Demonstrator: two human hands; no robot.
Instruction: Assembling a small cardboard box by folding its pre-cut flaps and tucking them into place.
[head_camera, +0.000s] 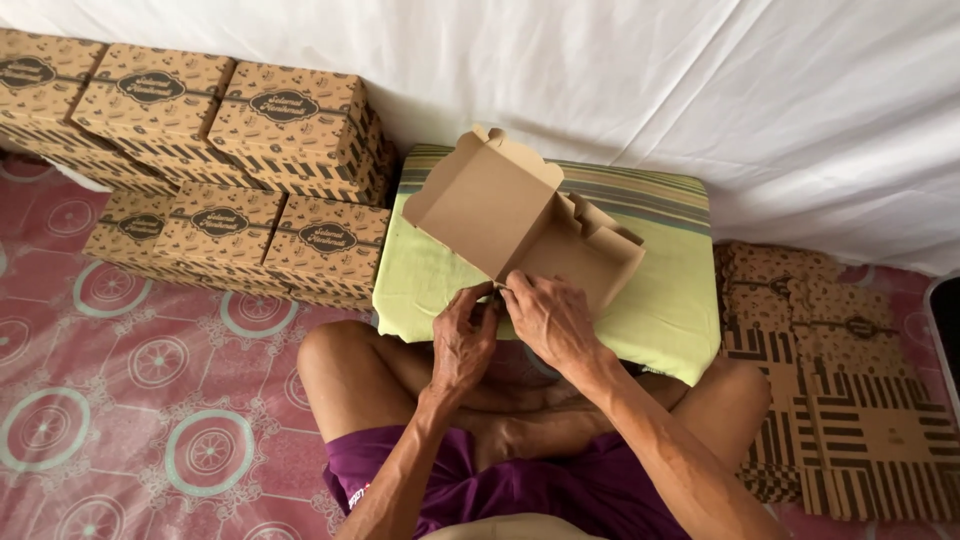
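Note:
A half-folded brown cardboard box (510, 205) with its lid open rests on a green cushion (660, 300) in front of me. My left hand (463, 338) pinches the box's near corner. My right hand (548, 318) grips the same near edge, fingers pressed on the side flap. Both hands meet at that corner. I sit cross-legged in purple shorts, knees under the cushion's front edge.
Several finished printed brown boxes (225, 120) are stacked at the left against a white cloth wall (700, 80). A pile of flat unfolded box blanks (830, 390) lies on the right. Pink patterned floor mat (130, 400) spreads at the left.

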